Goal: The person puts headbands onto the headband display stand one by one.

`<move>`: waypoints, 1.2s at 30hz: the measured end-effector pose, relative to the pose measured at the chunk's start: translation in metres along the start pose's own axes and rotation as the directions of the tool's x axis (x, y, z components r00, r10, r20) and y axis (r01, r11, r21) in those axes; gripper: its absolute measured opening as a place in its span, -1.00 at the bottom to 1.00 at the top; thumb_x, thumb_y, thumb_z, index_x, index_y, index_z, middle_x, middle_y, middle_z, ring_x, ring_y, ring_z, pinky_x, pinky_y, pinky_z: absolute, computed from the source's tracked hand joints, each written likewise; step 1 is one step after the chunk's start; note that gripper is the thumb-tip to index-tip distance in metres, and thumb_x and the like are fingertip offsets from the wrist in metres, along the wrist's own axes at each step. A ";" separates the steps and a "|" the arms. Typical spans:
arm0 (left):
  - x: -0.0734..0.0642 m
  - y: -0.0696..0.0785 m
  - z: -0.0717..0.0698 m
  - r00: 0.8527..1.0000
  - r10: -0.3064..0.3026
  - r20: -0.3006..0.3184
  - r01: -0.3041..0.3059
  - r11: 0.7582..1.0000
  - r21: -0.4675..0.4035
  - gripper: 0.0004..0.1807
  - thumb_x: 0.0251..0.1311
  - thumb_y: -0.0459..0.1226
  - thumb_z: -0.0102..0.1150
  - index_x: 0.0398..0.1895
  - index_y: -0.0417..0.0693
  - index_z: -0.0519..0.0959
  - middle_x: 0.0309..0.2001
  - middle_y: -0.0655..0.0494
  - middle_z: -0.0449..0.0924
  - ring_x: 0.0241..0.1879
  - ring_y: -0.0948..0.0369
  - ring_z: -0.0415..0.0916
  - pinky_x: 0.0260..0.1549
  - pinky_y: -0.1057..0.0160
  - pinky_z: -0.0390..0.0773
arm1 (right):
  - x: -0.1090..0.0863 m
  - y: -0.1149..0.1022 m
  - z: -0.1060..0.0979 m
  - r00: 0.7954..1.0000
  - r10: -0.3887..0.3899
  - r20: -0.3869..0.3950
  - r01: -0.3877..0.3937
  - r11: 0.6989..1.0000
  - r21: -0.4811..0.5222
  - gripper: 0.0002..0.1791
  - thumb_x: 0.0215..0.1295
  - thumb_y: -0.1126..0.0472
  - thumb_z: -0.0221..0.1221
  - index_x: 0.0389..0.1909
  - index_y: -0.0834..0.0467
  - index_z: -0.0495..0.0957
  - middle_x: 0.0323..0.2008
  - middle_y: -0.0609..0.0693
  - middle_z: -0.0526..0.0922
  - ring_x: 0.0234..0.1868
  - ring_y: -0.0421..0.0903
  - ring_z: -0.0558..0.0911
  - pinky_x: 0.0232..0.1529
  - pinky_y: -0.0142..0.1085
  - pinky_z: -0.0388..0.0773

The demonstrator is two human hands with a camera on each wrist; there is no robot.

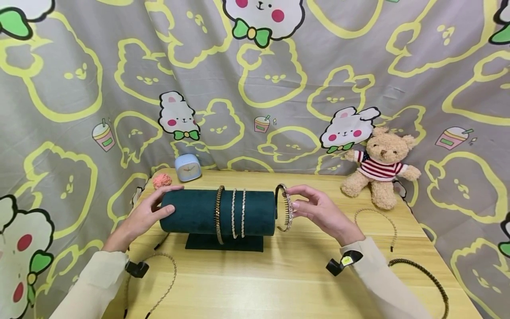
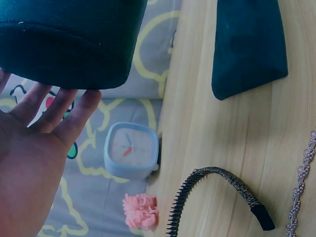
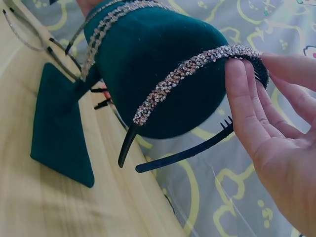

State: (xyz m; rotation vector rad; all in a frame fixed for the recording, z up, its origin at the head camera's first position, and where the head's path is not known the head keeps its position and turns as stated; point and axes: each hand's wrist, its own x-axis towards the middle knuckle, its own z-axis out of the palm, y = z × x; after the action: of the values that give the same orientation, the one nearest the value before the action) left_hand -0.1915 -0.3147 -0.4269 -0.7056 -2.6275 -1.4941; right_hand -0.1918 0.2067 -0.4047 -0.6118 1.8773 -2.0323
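Note:
A dark green velvet headband stand [image 1: 191, 210] has a horizontal roll above a flat base. My left hand [image 1: 148, 212] rests on the roll's left end, thumb in front and fingers along the top; in the left wrist view its fingers [image 2: 81, 116] look nearly straight at the rim. Beside the right end, my right hand [image 1: 318, 210] pinches a rhinestone headband [image 3: 182, 71] with black comb teeth between thumb and fingers. Its tips hang free, and its arch overlaps the roll's end in the right wrist view. A bronze headband [image 1: 218, 215] and two slim sparkly headbands [image 1: 234, 212] circle the roll.
A beaded headband [image 1: 173, 274] lies at front left, and a black toothed headband [image 2: 217, 170] is left of the base. A thin headband [image 1: 392, 221] and dark braided headband [image 1: 428, 272] lie right. Behind are a blue clock [image 1: 188, 168], pink pompom [image 1: 161, 180] and teddy bear [image 1: 380, 166].

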 end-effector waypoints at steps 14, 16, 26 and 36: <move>-0.001 0.000 0.000 1.000 -0.020 0.008 0.020 1.000 0.018 -0.42 0.63 -0.29 0.08 0.64 0.15 0.38 0.64 0.05 0.30 0.50 0.55 0.15 0.34 0.49 0.20 | 0.005 0.001 0.017 0.997 -0.026 0.069 0.026 1.000 0.002 -0.60 0.61 0.39 0.18 0.39 0.19 0.55 0.37 0.04 0.49 -0.05 -0.10 0.75 0.13 -0.10 0.78; -0.001 0.001 0.000 1.000 -0.021 0.008 0.021 1.000 0.019 -0.42 0.63 -0.29 0.08 0.64 0.15 0.38 0.64 0.02 0.29 0.50 0.55 0.16 0.34 0.48 0.21 | 0.006 0.000 0.019 0.997 -0.027 0.067 0.027 1.000 -0.005 -0.59 0.60 0.38 0.19 0.39 0.19 0.55 0.38 0.05 0.46 -0.08 -0.12 0.74 0.14 -0.10 0.78; 0.000 -0.001 0.000 1.000 0.002 0.000 -0.002 1.000 -0.003 -0.42 0.63 -0.32 0.08 0.64 0.10 0.38 0.58 0.33 0.35 0.47 0.54 0.23 0.32 0.57 0.22 | 0.004 -0.004 0.027 0.997 -0.017 0.074 0.018 1.000 -0.015 -0.56 0.60 0.37 0.21 0.42 0.24 0.53 0.29 0.10 0.53 -0.09 -0.14 0.77 0.13 -0.08 0.78; 0.000 -0.002 0.000 1.000 -0.006 0.003 0.006 1.000 0.004 -0.43 0.63 -0.32 0.08 0.64 0.11 0.38 0.60 0.21 0.34 0.50 0.56 0.17 0.33 0.56 0.20 | 0.005 -0.002 0.034 0.998 -0.048 0.036 0.053 0.988 -0.145 -0.55 0.55 0.32 0.29 0.39 0.18 0.56 0.19 0.13 0.59 -0.01 -0.06 0.78 0.13 -0.07 0.78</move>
State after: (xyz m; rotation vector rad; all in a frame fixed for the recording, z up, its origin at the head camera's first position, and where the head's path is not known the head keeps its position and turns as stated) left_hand -0.1922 -0.3159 -0.4284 -0.7009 -2.6357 -1.4907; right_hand -0.1791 0.1750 -0.4003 -0.7325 2.0234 -1.9150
